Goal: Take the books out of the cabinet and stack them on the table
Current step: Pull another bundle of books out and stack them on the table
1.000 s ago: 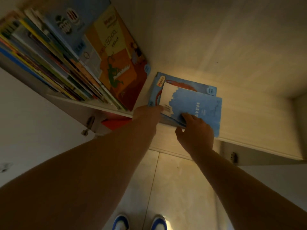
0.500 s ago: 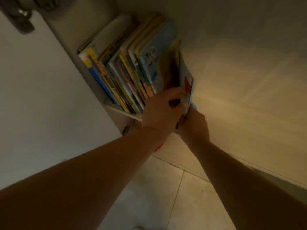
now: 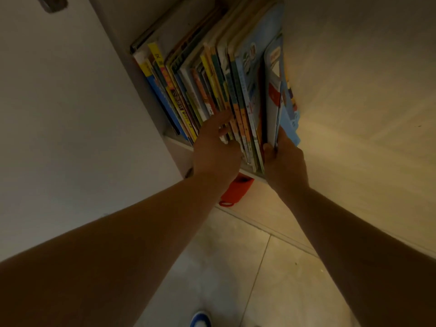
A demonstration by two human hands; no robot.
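1. A person is reaching with both hands into a cabinet shelf [image 3: 179,141], where a full row of picture books [image 3: 212,90] is standing upright, spines out.
2. The right hand [image 3: 284,161] is pinching the bottom edges of the thin blue-covered books [image 3: 274,90] at the row's right end, its grip clamped on them.
3. The left hand [image 3: 215,149] is lying against the spines mid-row, fingers relaxed and apart, gripping nothing.
4. No counter is showing and no stack is visible, so how much has been moved cannot be told; judging by the packed shelf, most of the job is remaining.
5. A red object [image 3: 236,190] is sitting on the level below the shelf.
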